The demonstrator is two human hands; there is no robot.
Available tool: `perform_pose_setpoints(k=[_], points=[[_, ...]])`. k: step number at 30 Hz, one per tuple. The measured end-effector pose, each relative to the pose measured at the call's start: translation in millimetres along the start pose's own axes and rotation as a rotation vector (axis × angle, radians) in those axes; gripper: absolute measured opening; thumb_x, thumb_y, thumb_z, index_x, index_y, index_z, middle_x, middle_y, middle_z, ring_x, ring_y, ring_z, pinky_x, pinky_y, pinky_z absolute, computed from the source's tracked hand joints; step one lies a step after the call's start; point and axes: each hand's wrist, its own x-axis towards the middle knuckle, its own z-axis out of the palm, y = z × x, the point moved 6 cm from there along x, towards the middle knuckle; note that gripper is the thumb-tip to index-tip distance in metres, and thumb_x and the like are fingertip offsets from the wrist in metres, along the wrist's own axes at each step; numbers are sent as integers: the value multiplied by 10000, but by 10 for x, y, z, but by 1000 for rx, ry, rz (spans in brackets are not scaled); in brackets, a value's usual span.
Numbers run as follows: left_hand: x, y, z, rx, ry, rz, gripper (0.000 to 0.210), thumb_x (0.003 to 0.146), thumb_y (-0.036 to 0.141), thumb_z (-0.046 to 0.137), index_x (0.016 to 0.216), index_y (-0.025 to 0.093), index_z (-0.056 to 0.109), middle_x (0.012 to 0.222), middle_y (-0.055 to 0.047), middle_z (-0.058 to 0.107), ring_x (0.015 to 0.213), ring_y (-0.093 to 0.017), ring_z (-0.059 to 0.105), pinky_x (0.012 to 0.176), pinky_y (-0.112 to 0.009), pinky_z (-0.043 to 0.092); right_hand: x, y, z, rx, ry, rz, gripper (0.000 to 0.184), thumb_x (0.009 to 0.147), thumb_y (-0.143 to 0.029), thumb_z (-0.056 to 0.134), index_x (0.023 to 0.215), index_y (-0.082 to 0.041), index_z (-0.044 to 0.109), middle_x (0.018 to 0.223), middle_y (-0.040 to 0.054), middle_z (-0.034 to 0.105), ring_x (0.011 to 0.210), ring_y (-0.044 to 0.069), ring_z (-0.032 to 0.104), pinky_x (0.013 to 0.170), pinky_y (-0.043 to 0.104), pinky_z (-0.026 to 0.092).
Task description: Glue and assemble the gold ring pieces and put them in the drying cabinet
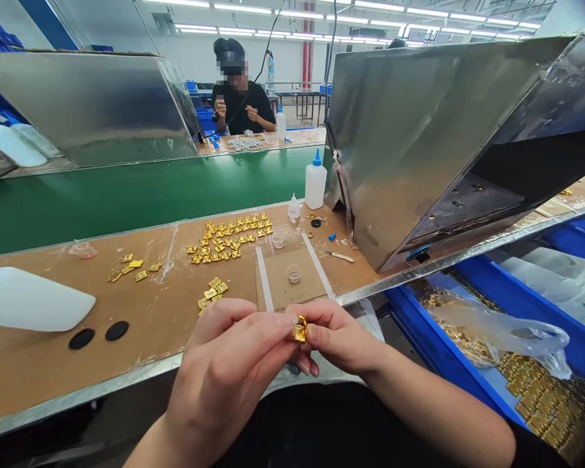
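Observation:
A small gold padlock-shaped piece (300, 331) with a curved loop on top is pinched between my two hands, just in front of the table edge. My left hand (234, 357) is closed on its left side with thumb and fingers. From the right, the thumb and fingertips of my right hand (344, 338) grip it near the loop. My fingers hide part of it. Beyond my left hand lies a small cluster of gold pieces (213, 290). A clear round cup (294, 273) stands on a cardboard sheet (273, 286) with white strips, just past my fingers.
Rows of gold pieces (229, 237) lie farther back. A white bottle (315, 185), small dropper bottle (294, 208) and knife-like tool (340, 256) are right. Black discs (117, 330) and a white scoop (34, 299) sit left. Blue bins (472, 370) flank the table; a co-worker (244, 97) sits opposite.

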Motion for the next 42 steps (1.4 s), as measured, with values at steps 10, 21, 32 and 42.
perform_pose_setpoints(k=[10, 21, 32, 42], points=[[-221, -254, 132, -270, -33, -548, 36, 1044, 246, 654, 1062, 255, 684, 875, -9, 703, 725, -154, 690, 569, -226, 558, -191, -417, -130, -643, 370, -639, 338, 951, -463, 805, 1201, -235, 809, 978, 55, 684, 809, 146, 632, 728, 280, 558], [-82, -153, 211, -316, -133, -553, 185, 994, 188, 690, 1096, 272, 820, 708, 24, 736, 562, -154, 692, 440, -204, 506, -294, -544, -34, -1049, 239, -850, 406, 964, -297, 810, 1365, -268, 761, 952, 54, 727, 822, 147, 695, 719, 249, 605], [-24, 49, 106, 15, -165, -227, 119, 1076, 212, 618, 1143, 238, 712, 986, 15, 806, 814, -126, 770, 756, -193, 595, -371, -596, -10, -1079, 170, -851, 419, 981, -144, 734, 1394, -218, 739, 1025, 96, 769, 900, 172, 746, 779, 267, 639], [-108, 122, 64, 113, -153, -150, 171, 1054, 145, 662, 1215, 173, 713, 1087, -42, 790, 956, -159, 750, 973, -254, 573, -461, -476, -31, -770, 439, -659, 87, 950, -264, 792, 1021, -215, 795, 902, 54, 715, 783, 159, 662, 689, 284, 558]])
